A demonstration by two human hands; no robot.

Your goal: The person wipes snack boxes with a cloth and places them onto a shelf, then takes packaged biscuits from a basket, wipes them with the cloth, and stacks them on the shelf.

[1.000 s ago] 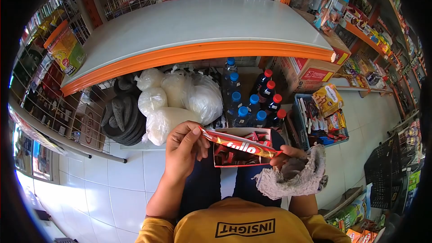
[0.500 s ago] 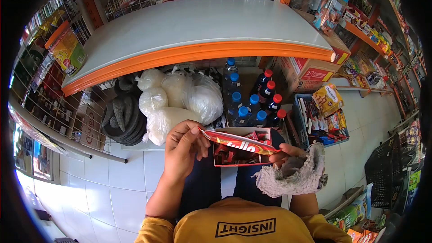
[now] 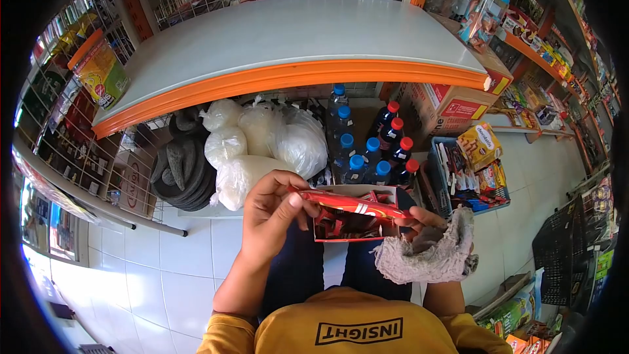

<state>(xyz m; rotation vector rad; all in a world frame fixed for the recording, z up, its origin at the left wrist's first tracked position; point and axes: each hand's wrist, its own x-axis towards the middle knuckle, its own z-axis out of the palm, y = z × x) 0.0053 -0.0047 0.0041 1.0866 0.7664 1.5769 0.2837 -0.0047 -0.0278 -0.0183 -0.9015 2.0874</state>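
Observation:
A red wrapped wafer stick stretches level between my two hands, its printed lettering only partly visible. My left hand pinches one end between thumb and fingers. At the other end, the fingers of my right hand are closed on the wrapper. A grey rag hangs in that same right hand and hides much of its palm. Just beneath the stick is an open box with several small red-wrapped pieces inside, above my knees.
Ahead runs a grey shelf with an orange front edge. Below it are stuffed white plastic bags, blue-capped bottles, red-capped bottles and stone mortars. A blue basket of snacks stands on the floor at right.
The wafer stick has turned about its length, so its large lettering now shows less. Both hands keep their hold at its ends, and the rag stays in the right hand.

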